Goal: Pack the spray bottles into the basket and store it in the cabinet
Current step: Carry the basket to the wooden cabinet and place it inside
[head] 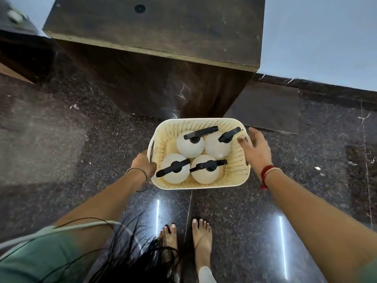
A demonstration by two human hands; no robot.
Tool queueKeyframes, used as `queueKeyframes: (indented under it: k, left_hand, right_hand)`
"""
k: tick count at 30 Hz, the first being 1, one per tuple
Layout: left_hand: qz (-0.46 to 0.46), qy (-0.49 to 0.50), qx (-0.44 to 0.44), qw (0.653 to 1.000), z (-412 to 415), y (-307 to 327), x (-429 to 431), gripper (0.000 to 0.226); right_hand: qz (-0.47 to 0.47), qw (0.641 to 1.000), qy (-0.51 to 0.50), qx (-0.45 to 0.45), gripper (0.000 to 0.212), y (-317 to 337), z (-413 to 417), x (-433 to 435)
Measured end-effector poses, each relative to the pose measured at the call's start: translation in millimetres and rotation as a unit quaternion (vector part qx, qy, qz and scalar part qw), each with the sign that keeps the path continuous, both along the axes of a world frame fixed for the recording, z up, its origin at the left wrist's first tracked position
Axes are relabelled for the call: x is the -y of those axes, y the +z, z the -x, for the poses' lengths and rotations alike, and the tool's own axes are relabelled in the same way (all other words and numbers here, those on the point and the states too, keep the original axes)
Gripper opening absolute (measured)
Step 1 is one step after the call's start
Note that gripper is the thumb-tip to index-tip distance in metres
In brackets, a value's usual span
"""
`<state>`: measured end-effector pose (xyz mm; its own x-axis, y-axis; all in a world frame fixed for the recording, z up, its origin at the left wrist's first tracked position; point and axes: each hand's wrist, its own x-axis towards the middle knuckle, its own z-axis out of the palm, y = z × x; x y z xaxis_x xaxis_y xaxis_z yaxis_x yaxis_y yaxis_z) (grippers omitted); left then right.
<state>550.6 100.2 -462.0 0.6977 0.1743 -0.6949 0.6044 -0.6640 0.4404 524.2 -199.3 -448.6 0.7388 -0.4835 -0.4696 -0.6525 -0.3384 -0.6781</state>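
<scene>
Bare feet (186, 242) on the dark polished floor (255, 211), then both arms out. Left hand (143, 164) grips the cream basket (236, 172) at its side handle; right hand (255, 149) is spread loose, fingertips at the opposite rim. Four white spray bottles (190, 144) stand inside, below a dark wooden cabinet (155, 37).

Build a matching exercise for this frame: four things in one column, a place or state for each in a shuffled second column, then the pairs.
Things
1. left hand
2. right hand
3. spray bottles
4. wooden cabinet

Places or states
A. upright inside the basket, four together
B. gripping the basket's left rim
C. standing on the floor beyond the basket
D. fingers spread at the basket's right rim, not clearly gripping

Pairs: 1-B, 2-D, 3-A, 4-C
</scene>
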Motion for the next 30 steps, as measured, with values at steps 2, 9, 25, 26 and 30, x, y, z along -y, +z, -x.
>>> queueKeyframes:
  k: [2, 9, 25, 26, 30]
  left_hand:
    - [-0.001, -0.011, 0.000, 1.000, 3, -6, 1, 0.028]
    - [0.021, -0.052, -0.034, 0.998, 21, -26, 6, 0.027]
    - [0.092, -0.105, -0.099, 0.985, 81, -49, 72, 0.026]
    - [0.092, -0.109, -0.102, 0.985, 83, -49, 76, 0.028]
    - [0.109, -0.115, -0.100, 0.982, 91, -48, 93, 0.028]
  right_hand:
    - [-0.040, 0.998, -0.010, 0.048, 0.053, 7, -18, 0]
    - [-0.090, 0.978, -0.040, 0.184, 0.063, 33, -99, -27]
    - [-0.061, 0.959, -0.133, 0.244, 0.040, 24, -87, -52]
    - [-0.053, 0.960, -0.123, 0.245, 0.036, 24, -83, -50]
    - [-0.013, 0.970, -0.076, 0.232, 0.026, 24, -75, -36]
